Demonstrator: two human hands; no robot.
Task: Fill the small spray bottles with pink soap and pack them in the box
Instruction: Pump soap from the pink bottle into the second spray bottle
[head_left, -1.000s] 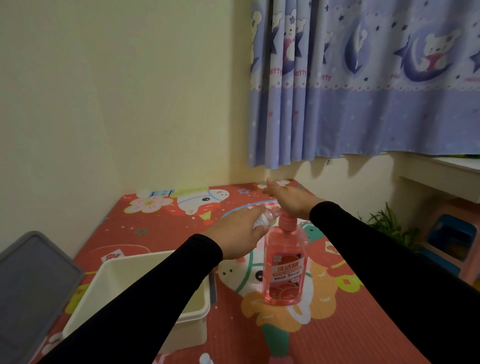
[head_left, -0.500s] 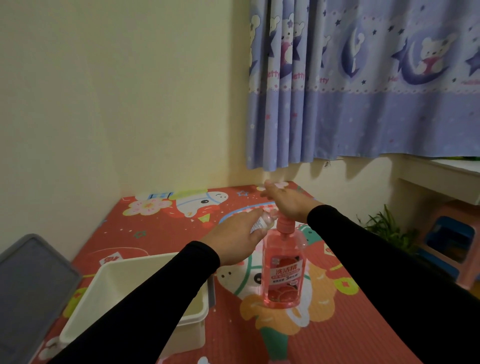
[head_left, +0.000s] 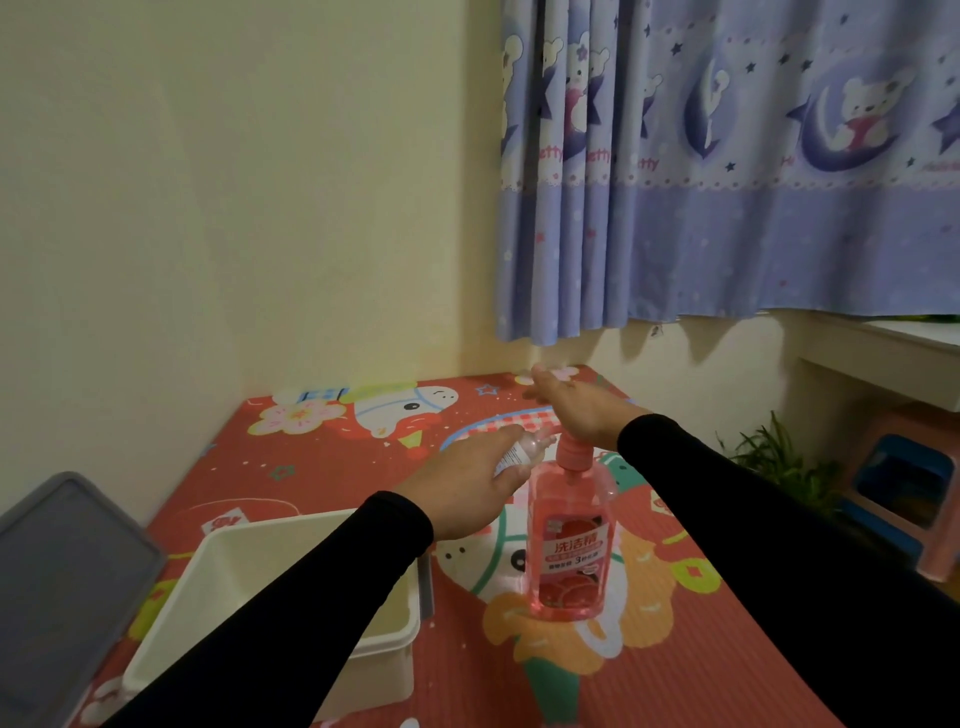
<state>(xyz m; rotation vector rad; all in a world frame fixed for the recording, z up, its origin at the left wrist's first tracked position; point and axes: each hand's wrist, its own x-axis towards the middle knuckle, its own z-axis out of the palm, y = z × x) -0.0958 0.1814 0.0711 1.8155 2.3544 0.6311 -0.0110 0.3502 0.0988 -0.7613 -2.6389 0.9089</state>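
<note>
Item: pump fill. Our left hand (head_left: 462, 488) grips small spray bottle (head_left: 524, 451) w/ neck at soap bottle (head_left: 569, 540) spout; right hand (head_left: 576, 410), fingers straight, presses pump. We'd press slow, keep neck under spout.

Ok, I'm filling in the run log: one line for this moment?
step: filling | left hand: holds small spray bottle at pump spout | right hand: presses pump of pink soap bottle | white box: beside, on mat
</note>
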